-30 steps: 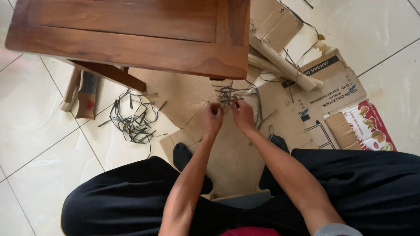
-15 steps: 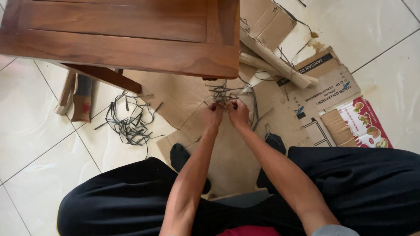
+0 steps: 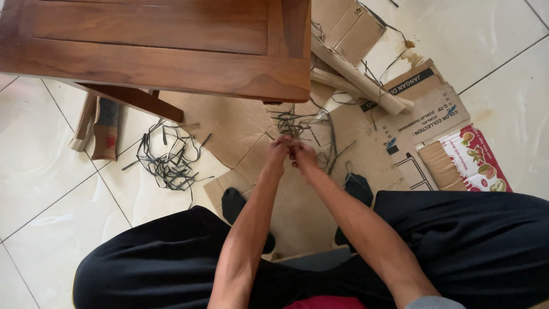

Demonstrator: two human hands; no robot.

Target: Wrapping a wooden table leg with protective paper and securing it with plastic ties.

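My left hand [image 3: 278,150] and my right hand [image 3: 301,155] meet close together above flattened cardboard [image 3: 240,134] on the floor. Both pinch thin dark strips [image 3: 297,123] that run from my fingers up toward a small tangle under the corner of a brown wooden table [image 3: 171,46]. My fingers are closed on the strips. I sit with my legs in black trousers [image 3: 457,246] spread to either side and dark-socked feet on the cardboard.
A larger pile of dark strips [image 3: 168,157] lies on the white tiles at left. Wooden sticks [image 3: 354,77] and printed flattened boxes [image 3: 434,114] lie at right. A sheathed blade [image 3: 106,129] rests beside the table leg [image 3: 134,102].
My hands have drawn closer together and slightly toward me with the strips. The view has shifted a little.
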